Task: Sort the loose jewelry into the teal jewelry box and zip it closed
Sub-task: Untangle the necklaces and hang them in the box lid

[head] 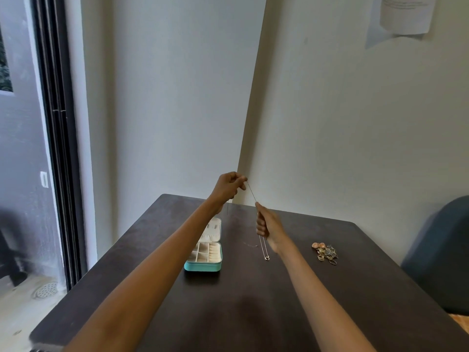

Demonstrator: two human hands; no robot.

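Left hand [229, 185], raised above the far end of the teal jewelry box [204, 250], pinches one end of a thin necklace chain [251, 193] between curled fingers. Right hand [267, 226], lower and to the right of the box, grips the same chain further along its length, so the taut span runs slantwise down from the left hand to the right. Below the right hand the rest of the chain hangs as a loop ending in a small ring pendant [267, 257], which sits just above or on the table [253, 313], right of the box; contact cannot be told. The box lies open, lid tilted back at its far side, compartments exposed. Remaining loose jewelry [326, 252] forms a heap well right of the box. The coming move probably turns on carrying the chain leftward to the box; the left hand is nearer.
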